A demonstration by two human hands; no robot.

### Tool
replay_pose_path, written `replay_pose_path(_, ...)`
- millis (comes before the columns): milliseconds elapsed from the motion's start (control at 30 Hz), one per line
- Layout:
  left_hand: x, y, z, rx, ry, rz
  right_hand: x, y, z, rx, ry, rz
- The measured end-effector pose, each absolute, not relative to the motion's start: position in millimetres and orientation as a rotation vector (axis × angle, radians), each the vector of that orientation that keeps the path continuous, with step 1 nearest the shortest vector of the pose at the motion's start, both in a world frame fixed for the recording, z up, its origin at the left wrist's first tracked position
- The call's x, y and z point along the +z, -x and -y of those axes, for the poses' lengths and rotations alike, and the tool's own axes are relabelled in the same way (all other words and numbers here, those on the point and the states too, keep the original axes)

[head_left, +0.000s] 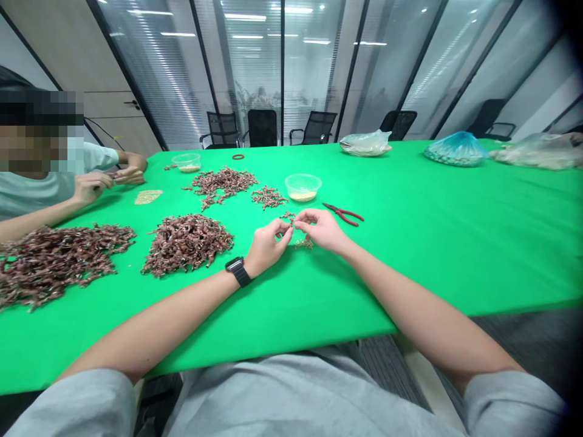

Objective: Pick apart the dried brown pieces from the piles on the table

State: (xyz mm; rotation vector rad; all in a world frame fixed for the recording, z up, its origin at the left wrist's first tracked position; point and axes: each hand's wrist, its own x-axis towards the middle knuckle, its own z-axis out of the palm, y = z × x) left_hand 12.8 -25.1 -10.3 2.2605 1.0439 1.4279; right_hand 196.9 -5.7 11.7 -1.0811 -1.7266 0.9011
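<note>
My left hand [268, 244] and my right hand [321, 227] meet above the green table [432, 243], both with fingers pinched together on one small brown piece [291, 224] held between them. My left wrist carries a black watch [238, 271]. A small heap of tiny tan bits [304, 244] lies on the cloth just under my right hand. Red-handled pliers [344, 213] lie just right of my right hand. A clear bowl [303, 187] with yellowish bits stands beyond my hands.
Piles of brown pieces lie at left [186, 241], far left [54, 261] and behind [221, 182]. A second person [40, 182] sits at the left, hands pinched on a piece. Another clear bowl [186, 162] and plastic bags [455, 149] sit at the back. Black chairs line the glass wall.
</note>
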Motion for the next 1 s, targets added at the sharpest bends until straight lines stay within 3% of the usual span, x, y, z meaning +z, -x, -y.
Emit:
replay_pose_path(267, -9, -13, 26, 1.427, -2.221, -1.034, 17, -199, 10, 0.515, 0.959, 1.894)
replay_pose_path(467, -9, -14, 26, 1.428, -2.21, -1.03, 17, -202, 10, 0.404, 0.919, 2.023)
replay_pose_path(600, -10, -13, 27, 1.421, -2.22, -1.03, 16, -196, 13, 0.504, 0.949, 1.961)
replay_pose_path(833, -10, -13, 27, 1.439, -2.237, -1.021, 6, -193, 9, 1.322, 1.092, 1.444)
replay_pose_path(900, -10, -13, 27, 1.439, -2.236, -1.022, 4, -194, 7, 1.255, 1.039, 1.47)
replay_pose_path(1000, -10, -13, 28, 1.428, -2.234, -1.026, 6, -196, 4, 0.868, 0.932, 1.676)
